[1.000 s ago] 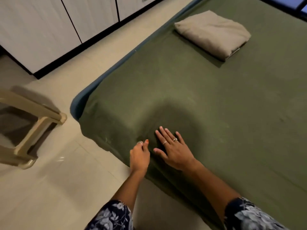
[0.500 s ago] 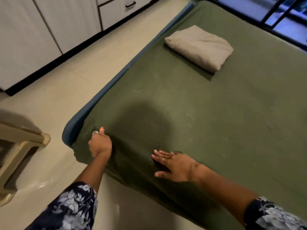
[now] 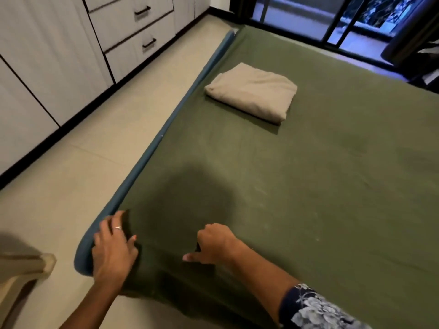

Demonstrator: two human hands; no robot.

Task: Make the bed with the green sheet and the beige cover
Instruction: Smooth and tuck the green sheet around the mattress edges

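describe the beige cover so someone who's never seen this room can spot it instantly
Start at the bed, spread with the green sheet that fills most of the view. Go to the far half, near the left edge where the blue mattress shows. The beige cover lies there folded into a thick, flat bundle, the only pale, separate item on the dark green surface, well away from both hands.

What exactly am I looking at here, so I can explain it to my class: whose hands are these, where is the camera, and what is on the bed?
There is no machine. A person wears a camera on the head, looking down at their own hands. The left hand rests at the mattress corner, apparently gripping the green sheet. The right hand is curled on the sheet nearby. A folded beige cover lies further up the bed, untouched. Drawers stand across the floor.
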